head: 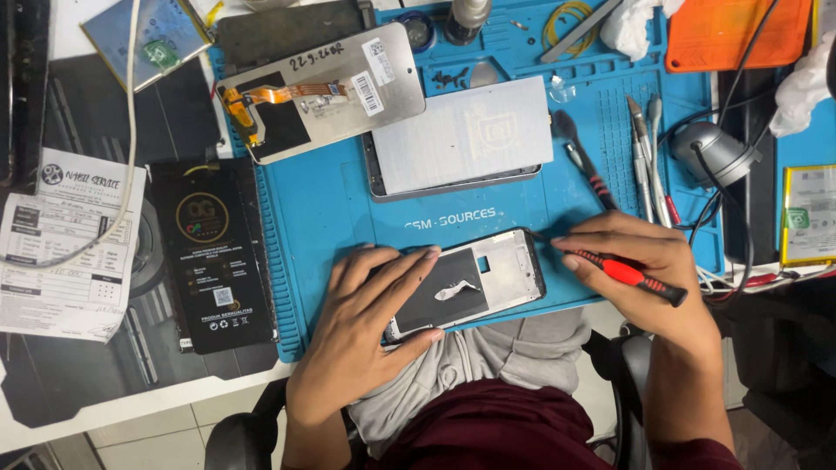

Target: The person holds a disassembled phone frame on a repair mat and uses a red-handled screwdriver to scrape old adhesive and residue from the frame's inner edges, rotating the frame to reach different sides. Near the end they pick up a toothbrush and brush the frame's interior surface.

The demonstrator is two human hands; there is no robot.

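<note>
An opened phone frame (488, 277) lies at the near edge of the blue work mat (322, 209). My left hand (366, 322) rests on the frame's left end, fingers spread over it and pinning it down. My right hand (644, 261) grips a red-and-black screwdriver (623, 271), whose tip touches the frame's upper right corner. A small white strip lies on the dark inner plate of the frame.
On the mat lie a detached screen panel with orange flex cable (322, 91), a grey plate over another phone (461, 135), a second screwdriver (588, 165) and tweezers (644, 152). A black box (213, 257) and paper form (65, 244) sit left; a battery (810, 213) right.
</note>
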